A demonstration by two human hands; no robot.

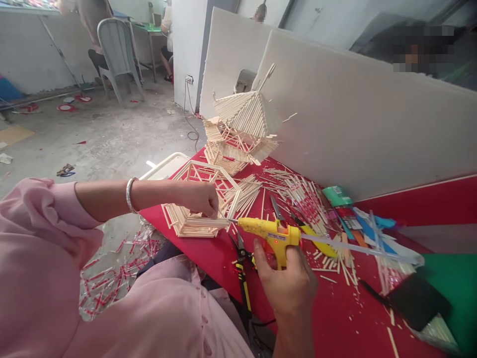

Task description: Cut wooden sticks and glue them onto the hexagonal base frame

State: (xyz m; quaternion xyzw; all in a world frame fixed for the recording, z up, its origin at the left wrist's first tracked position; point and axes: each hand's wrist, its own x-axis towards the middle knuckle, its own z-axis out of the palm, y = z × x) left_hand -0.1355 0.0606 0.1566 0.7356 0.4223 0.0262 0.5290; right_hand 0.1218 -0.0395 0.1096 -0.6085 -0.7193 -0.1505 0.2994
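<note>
My right hand (288, 281) is wrapped around a yellow hot glue gun (268, 232), with a long clear glue stick (357, 246) coming out of its back. The nozzle points left and meets the near edge of a many-sided frame of thin wooden sticks (197, 229). Over that same edge my left hand (203, 198) is closed, fingertips pointing down; what they pinch is hidden. Behind the frame stands a tiered stick model with a sloped roof (242, 112). Black-and-yellow cutters (242, 278) lie just left of my right hand.
Loose wooden sticks (298, 194) spread over the red table (335, 318). A green-lidded container (337, 196), yellow-handled pliers (316, 241) and a black object (419, 301) lie to the right. White foam boards (354, 124) stand behind. Clear-and-red wrappers (119, 268) litter the floor; other people sit farther back.
</note>
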